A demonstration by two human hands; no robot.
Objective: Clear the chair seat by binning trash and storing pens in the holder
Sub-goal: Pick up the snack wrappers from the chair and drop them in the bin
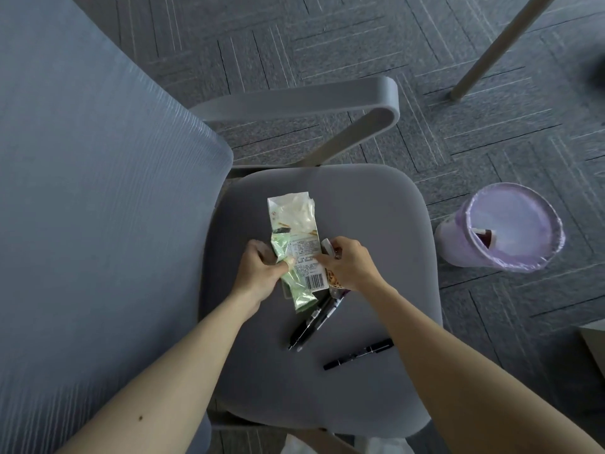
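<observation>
On the grey chair seat point(370, 224) lies a pile of trash. A clear and white snack wrapper point(296, 217) with a barcode lies on top, and a green wrapper point(296, 290) lies under it. My left hand point(258, 270) grips the green wrapper at its left edge. My right hand point(350, 263) pinches the white wrapper's right edge, and a small patterned wrapper point(334, 278) shows under that hand. Two black pens point(314, 321) lie side by side just below the trash. A black marker point(358, 353) lies apart, nearer the seat's front.
A bin point(510, 227) lined with a pale purple bag stands on the carpet right of the seat, with a dark scrap inside. The chair's mesh back point(82, 208) fills the left. An armrest point(327, 103) crosses behind the seat. A table leg point(491, 50) stands far right.
</observation>
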